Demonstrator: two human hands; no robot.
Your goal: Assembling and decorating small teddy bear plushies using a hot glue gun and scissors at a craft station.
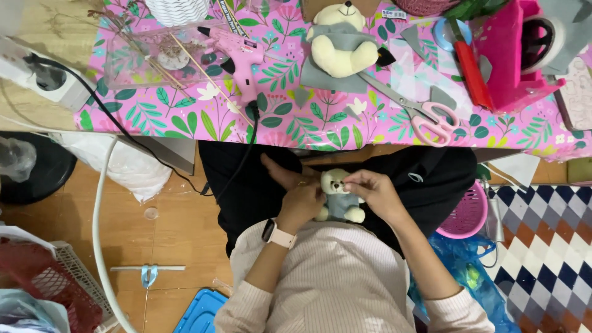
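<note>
A small cream teddy bear point(335, 185) in a grey-blue outfit lies on my lap over black trousers. My left hand point(296, 196) grips its side and body. My right hand point(370, 190) pinches near the bear's head with fingertips. A second, larger cream bear point(342, 43) in a grey top sits on the floral pink tablecloth point(290, 117) above, on a piece of grey felt. A pink glue gun point(237, 52) lies left of it, and pink-handled scissors point(425, 117) lie to its right.
A pink tape dispenser point(512, 55) and a red cutter stand at the table's right. A power strip point(43, 77) sits at the left with a black cord hanging down. A pink basket point(465, 213), red crate point(37, 280) and white hose point(98, 246) are on the floor.
</note>
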